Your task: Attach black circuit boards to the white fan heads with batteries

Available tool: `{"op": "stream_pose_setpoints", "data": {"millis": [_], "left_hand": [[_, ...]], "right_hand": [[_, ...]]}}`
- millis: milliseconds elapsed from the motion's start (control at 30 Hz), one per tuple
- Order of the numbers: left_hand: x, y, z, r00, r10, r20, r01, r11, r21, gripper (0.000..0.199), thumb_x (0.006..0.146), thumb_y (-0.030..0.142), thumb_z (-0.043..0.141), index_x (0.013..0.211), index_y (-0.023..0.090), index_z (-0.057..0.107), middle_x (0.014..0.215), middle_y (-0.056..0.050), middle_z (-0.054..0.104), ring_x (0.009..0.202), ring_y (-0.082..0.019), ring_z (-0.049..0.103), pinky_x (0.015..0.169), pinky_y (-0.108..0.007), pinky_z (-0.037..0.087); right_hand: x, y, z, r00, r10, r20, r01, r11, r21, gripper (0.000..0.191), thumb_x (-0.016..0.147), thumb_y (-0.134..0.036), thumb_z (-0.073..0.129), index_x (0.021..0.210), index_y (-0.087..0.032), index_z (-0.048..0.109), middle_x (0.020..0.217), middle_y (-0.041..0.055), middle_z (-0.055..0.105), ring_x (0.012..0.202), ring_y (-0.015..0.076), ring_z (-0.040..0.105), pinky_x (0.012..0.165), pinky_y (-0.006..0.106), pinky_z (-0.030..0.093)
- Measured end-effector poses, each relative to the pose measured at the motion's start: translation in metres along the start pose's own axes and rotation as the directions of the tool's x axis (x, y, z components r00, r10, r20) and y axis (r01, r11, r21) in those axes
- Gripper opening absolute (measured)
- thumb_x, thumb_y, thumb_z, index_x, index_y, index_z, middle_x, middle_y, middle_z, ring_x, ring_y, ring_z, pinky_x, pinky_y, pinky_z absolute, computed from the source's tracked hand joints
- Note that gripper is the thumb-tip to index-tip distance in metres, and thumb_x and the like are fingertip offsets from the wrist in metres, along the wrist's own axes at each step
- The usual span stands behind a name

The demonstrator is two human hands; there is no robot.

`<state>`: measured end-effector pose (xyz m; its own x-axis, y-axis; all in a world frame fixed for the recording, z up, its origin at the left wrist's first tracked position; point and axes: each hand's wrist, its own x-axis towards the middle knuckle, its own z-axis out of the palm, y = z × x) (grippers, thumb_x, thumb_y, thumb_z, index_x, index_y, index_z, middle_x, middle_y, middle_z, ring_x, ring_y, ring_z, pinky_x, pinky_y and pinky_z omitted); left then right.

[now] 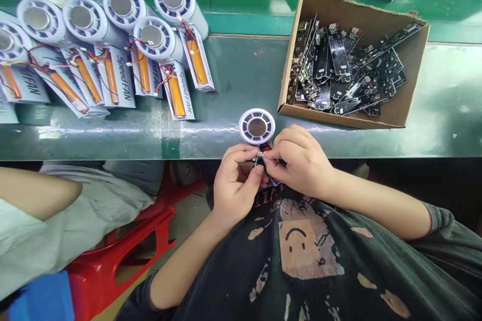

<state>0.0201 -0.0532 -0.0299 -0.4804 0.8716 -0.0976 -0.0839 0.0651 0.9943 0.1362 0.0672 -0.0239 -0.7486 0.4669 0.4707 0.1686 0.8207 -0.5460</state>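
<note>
The left hand point(235, 183) is curling mostly closed around the lower end of a white round fan point(256, 126), which is sitting just over the bench edge point(113, 143); the right hand point(297, 160) is pinching a small wire plug point(259, 154) at the fan's base; the fan's round face is pointing away from the person; its long axis is running toward the chest, partly hidden behind the hands.

'speedfan' in dark print on wht cards point(114, 77)
</note>
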Motion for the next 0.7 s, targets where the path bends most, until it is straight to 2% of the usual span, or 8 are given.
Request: {"op": "stream_pose_setpoints", "data": {"millis": [300, 500, 600, 700], "left_hand": [[-0.003, -0.007, 0.003, 0.990, 0.134, 0.039, -0.137, 0.987, 0.079, 0.023, 0.093, 0.021, 0.061, 0.115, 0.025, 0.061, 0.119, -0.004, 0.052, 0.058, -0.001, 0.058, 0.052, -0.019, 0.058], [-0.002, -0.006, 0.004, 0.987, 0.145, 0.062, -0.150, 0.985, 0.082, 0.024, 0.093, 0.018, 0.059, 0.116, 0.025, 0.060, 0.118, -0.004, 0.051, 0.061, -0.003, 0.061, 0.050, -0.018, 0.058], [-0.001, -0.004, 0.001, 0.985, 0.132, 0.114, -0.143, 0.986, 0.087, 0.023, 0.093, 0.015, 0.058, 0.114, 0.024, 0.060, 0.115, -0.003, 0.052, 0.061, -0.004, 0.063, 0.046, -0.015, 0.055], [-0.001, -0.003, -0.004, 0.978, 0.118, 0.173, -0.136, 0.986, 0.095, 0.023, 0.092, 0.013, 0.058, 0.112, 0.024, 0.061, 0.114, -0.003, 0.053, 0.063, -0.005, 0.065, 0.047, -0.015, 0.054]], "right_hand": [[-0.001, 0.002, 0.003, 0.998, 0.004, -0.059, -0.005, 1.000, -0.009, 0.029, 0.090, -0.015, 0.054, 0.061, -0.020, 0.052, 0.066, 0.0007, 0.056, 0.062, 0.0131, 0.047, 0.062, 0.029, 0.043], [-0.002, 0.004, 0.003, 0.998, 0.031, -0.054, -0.024, 0.992, 0.125, 0.028, 0.090, -0.014, 0.057, 0.063, -0.020, 0.053, 0.065, 0.0000, 0.059, 0.064, 0.0128, 0.053, 0.065, 0.029, 0.046], [-0.001, 0.010, -0.002, 1.000, 0.016, -0.005, -0.015, 0.971, 0.240, 0.025, 0.090, -0.014, 0.059, 0.066, -0.019, 0.057, 0.068, -0.0001, 0.062, 0.067, 0.0126, 0.057, 0.068, 0.029, 0.048], [0.001, 0.018, -0.009, 0.991, 0.029, 0.130, -0.079, 0.914, 0.397, 0.018, 0.090, -0.016, 0.063, 0.072, -0.018, 0.061, 0.072, 0.0000, 0.065, 0.072, 0.0126, 0.060, 0.069, 0.028, 0.050]]}}
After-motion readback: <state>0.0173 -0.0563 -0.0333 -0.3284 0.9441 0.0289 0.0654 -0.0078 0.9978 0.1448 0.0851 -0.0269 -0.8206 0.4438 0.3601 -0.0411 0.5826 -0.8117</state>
